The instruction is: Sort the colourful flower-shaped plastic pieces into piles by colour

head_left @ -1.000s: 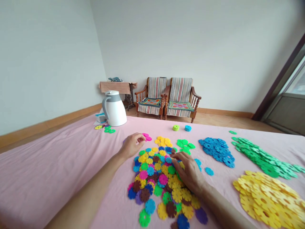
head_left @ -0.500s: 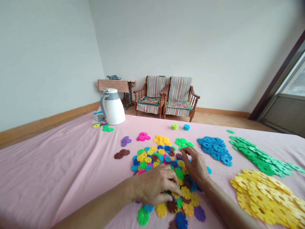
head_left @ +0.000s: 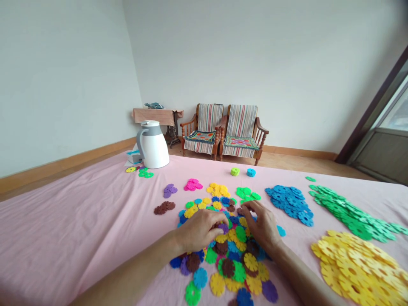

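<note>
A mixed heap of plastic snowflake discs point(head_left: 234, 246) in several colours lies on the pink cloth. My left hand point(head_left: 202, 229) is over the left side of the heap, its thumb and fingers closed around a purple snowflake disc point(head_left: 223, 228). At the heap's upper right, my right hand point(head_left: 263, 223) is curled with its fingertips together, right beside a brown snowflake disc point(head_left: 240, 211). Whether that disc is in its grip cannot be made out. Small single-colour groups lie beyond the heap: purple discs point(head_left: 170, 190), pink discs point(head_left: 193, 184), yellow discs point(head_left: 218, 189), green discs point(head_left: 247, 194) and brown discs point(head_left: 164, 207).
Larger piles of blue discs point(head_left: 289, 204), green discs point(head_left: 353, 214) and yellow discs point(head_left: 360, 265) spread to the right. Two short stacks, lime point(head_left: 235, 171) and blue point(head_left: 251, 172), stand at the back. A white jug point(head_left: 156, 146) is at the far left, near two armchairs point(head_left: 239, 127).
My left hand has moved up and slightly left from the near part of the heap, and a purple disc now shows at its fingertips. My right hand has barely moved.
</note>
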